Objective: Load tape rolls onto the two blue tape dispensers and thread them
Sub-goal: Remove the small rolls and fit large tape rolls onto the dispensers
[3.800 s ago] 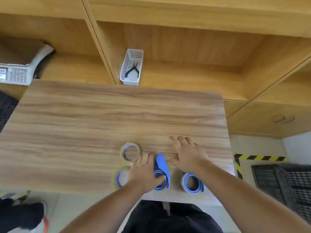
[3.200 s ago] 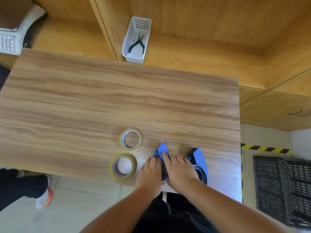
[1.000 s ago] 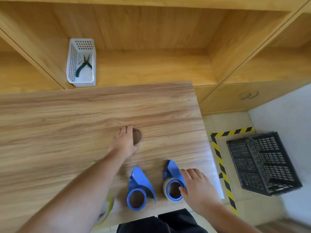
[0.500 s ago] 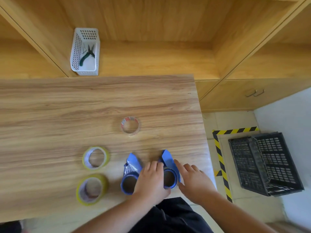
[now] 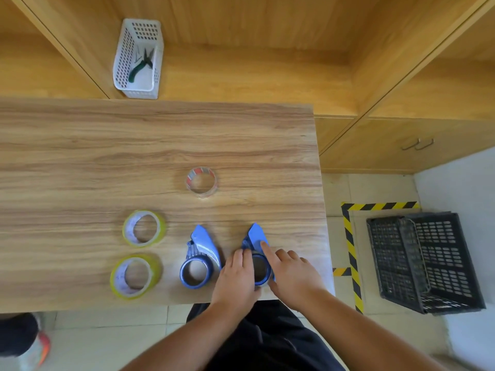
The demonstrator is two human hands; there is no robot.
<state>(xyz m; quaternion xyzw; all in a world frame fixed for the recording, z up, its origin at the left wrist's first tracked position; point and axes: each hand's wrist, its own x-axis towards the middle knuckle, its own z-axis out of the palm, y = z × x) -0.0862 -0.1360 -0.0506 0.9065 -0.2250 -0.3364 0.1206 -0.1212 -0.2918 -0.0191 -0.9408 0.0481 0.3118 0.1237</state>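
Setting: wooden shelving is seen behind a wood-grain desk (image 5: 134, 162); a white basket (image 5: 138, 60) with pliers (image 5: 142, 66) stands on the shelf, and a black crate (image 5: 426, 263) sits on the floor to the right.
Head view, dispensers: two blue tape dispensers lie side by side near the front edge of the desk. The left dispenser (image 5: 199, 259) is untouched; the right dispenser (image 5: 257, 253) is held between both hands.
Left hand: the left hand (image 5: 235, 279) is cupped against the left side of the right dispenser's ring, its grip curled loosely around it.
Right hand: the right hand (image 5: 292, 277) is laid on the other side, index finger stretched along the blue blade guard, the other fingers bent.
Rolls: two yellowish tape rolls (image 5: 143, 228) (image 5: 135, 275) lie left of the dispensers, apart from them; a clear roll (image 5: 201, 182) lies further back.
Progress: the task is judged to be at an early stage. The left dispenser's hub looks empty and no tape is seen threaded on either.
Left to do: loading and threading, probably for both.
Unclear: whether the right dispenser already carries a roll cannot be told, since the hands cover its rim.
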